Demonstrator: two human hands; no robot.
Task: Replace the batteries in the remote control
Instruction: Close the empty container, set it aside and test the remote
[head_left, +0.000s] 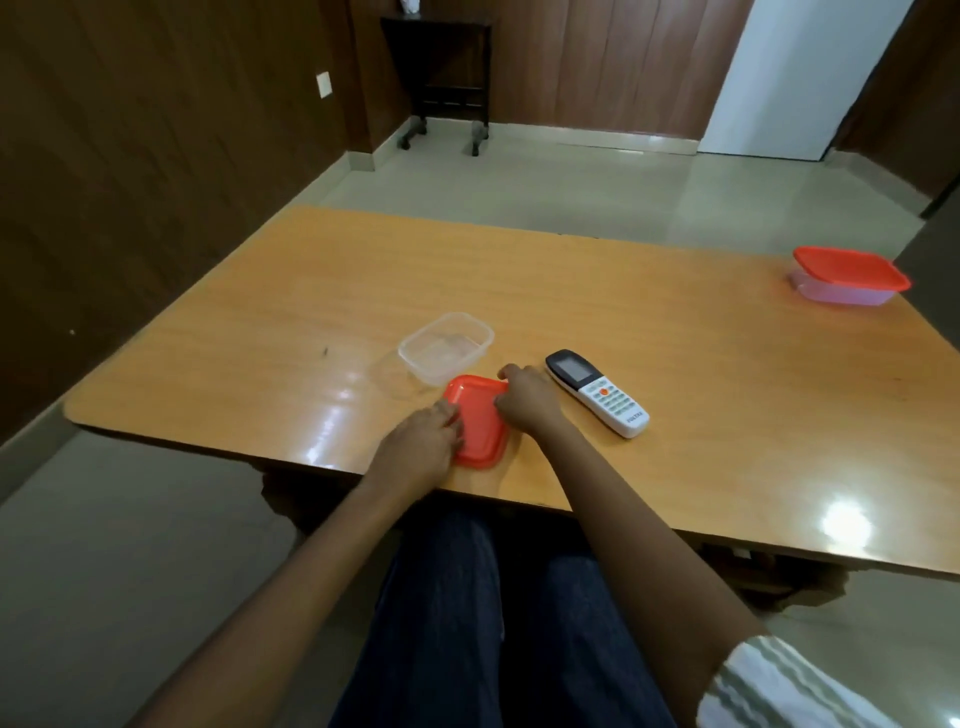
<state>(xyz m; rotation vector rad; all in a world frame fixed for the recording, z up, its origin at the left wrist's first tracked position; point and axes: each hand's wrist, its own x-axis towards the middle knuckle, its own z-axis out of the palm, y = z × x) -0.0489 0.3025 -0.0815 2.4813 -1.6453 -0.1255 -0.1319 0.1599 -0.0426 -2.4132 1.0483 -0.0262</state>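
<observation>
Head view: your left hand (423, 439) and right hand (524, 400) grip the red lid (480, 428); the remote (597, 392) lies just beside your right hand, slanting far-left.

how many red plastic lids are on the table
2: one red plastic lid loose near the front edge, beside the open clear plastic tub; the other lid closes the clear plastic box at far right.

A glossy wooden desk (675, 322) stands on a pale tiled floor (571, 182) between dark panelled walls (130, 156), a black wheeled stand (441, 78) and white door (795, 78) beyond.
</observation>
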